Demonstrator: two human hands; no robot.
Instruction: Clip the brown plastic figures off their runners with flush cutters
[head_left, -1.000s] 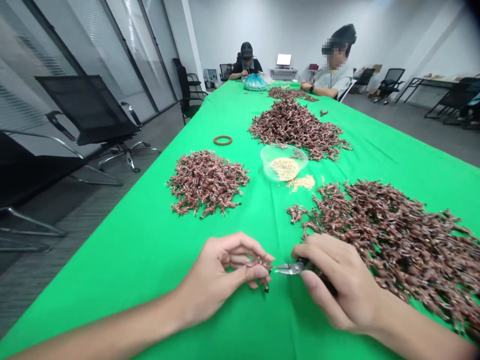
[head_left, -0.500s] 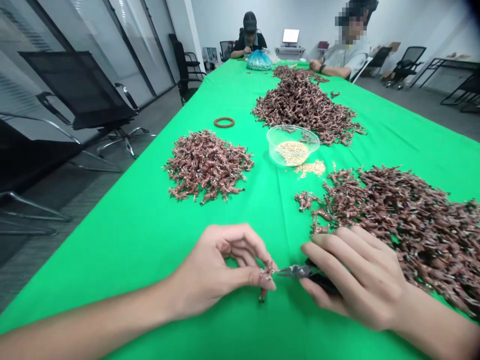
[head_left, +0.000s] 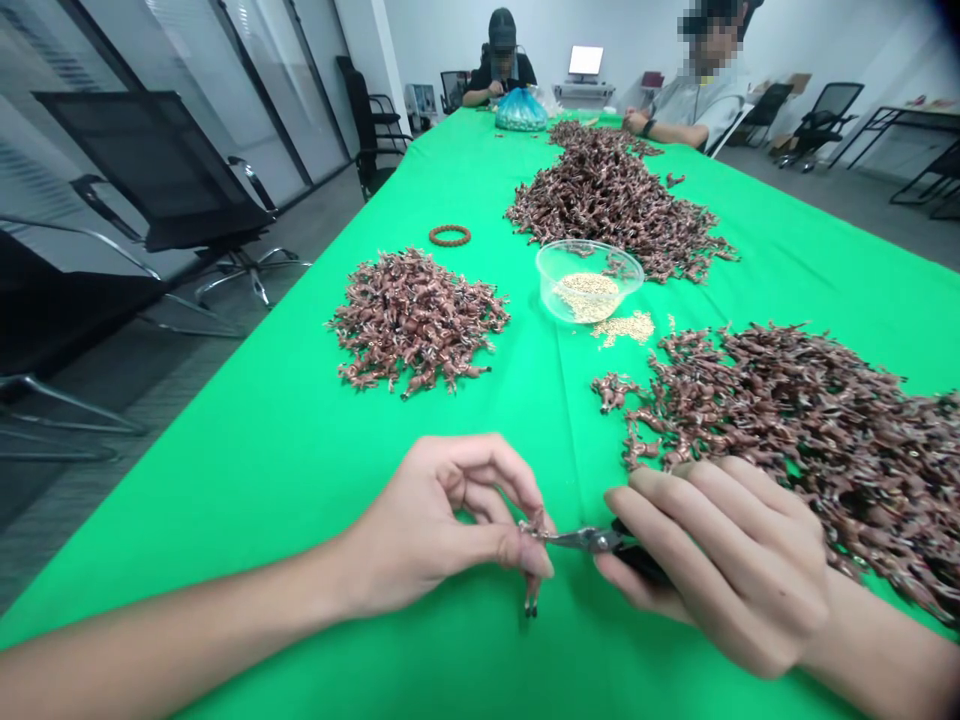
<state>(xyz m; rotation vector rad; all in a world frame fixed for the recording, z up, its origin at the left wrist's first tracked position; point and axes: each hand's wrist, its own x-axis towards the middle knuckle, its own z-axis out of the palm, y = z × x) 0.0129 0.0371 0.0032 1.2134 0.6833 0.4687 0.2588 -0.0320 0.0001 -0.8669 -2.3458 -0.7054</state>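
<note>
Between the thumb and fingers of my left hand [head_left: 457, 530] is a small brown animal figurine [head_left: 532, 590], its dark-tipped legs hanging down. My right hand [head_left: 720, 560] is wrapped round the black handles of needle-nose pliers [head_left: 600, 540]. The narrow metal jaws reach left and meet the figurine at my left fingertips; whether they grip a small part there is too fine to tell. To the right lies a big heap of similar brown figurines [head_left: 810, 420], partly behind my right hand. A smaller figurine pile [head_left: 420, 320] sits beyond my left hand.
A clear plastic bowl [head_left: 551, 290] holds small gold-coloured pieces, with some spilled beside it [head_left: 630, 327]. Farther off are a brown beaded ring [head_left: 450, 236], another figurine heap [head_left: 615, 200] and a blue bag [head_left: 521, 110]. Two people sit at the far end. Office chairs [head_left: 157, 170] stand at left.
The figurine in my left fingers has turned slightly, with its legs hanging lower. The pliers' jaws have shifted a little at it. The camera view has tilted slightly.
</note>
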